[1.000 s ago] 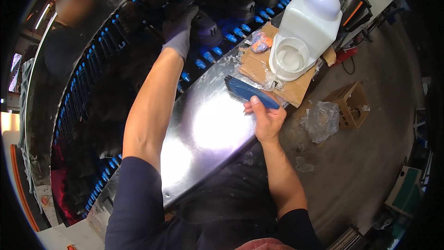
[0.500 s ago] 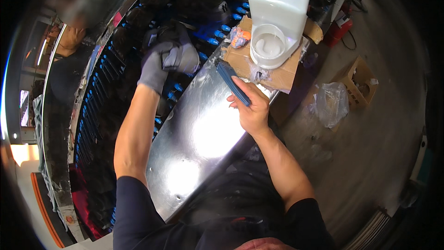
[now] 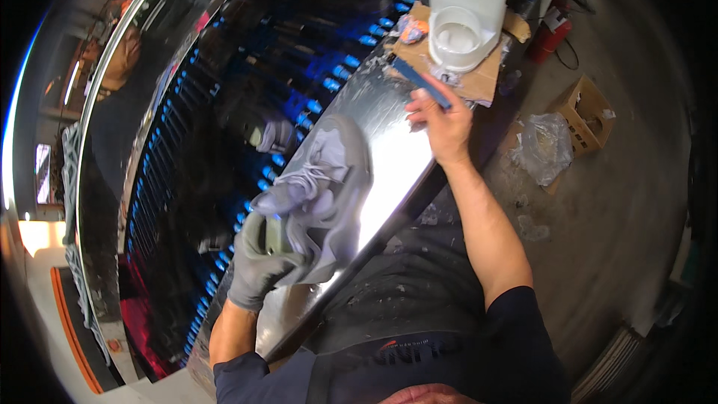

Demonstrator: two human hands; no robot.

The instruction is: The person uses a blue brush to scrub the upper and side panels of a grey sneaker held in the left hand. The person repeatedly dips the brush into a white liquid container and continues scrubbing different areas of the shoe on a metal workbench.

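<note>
A grey lace-up sneaker [image 3: 329,168] is held by the heel and collar in my gloved left hand [image 3: 258,265], its toe pointing away from me over a shiny metal ledge [image 3: 396,123]. My bare right hand [image 3: 449,131] pinches a slim blue brush [image 3: 420,82] between thumb and fingers; its far end lies near a cardboard sheet [image 3: 482,84]. On that sheet stands a white plastic container [image 3: 467,0] with a round open cup at its near side. The sneaker's sole is mostly hidden.
Left of the ledge runs a dark bed with blue-tipped rods [image 3: 331,84], where another grey shoe [image 3: 275,137] lies. Orange-and-white crumpled material [image 3: 411,28] sits by the container. On the floor at right are a clear plastic bag [image 3: 544,146], a cardboard box [image 3: 591,116] and a red extinguisher [image 3: 550,34].
My left hand has come back toward me from over the dark bed, bringing the sneaker above the ledge. My right hand has shifted away and to the right with the brush.
</note>
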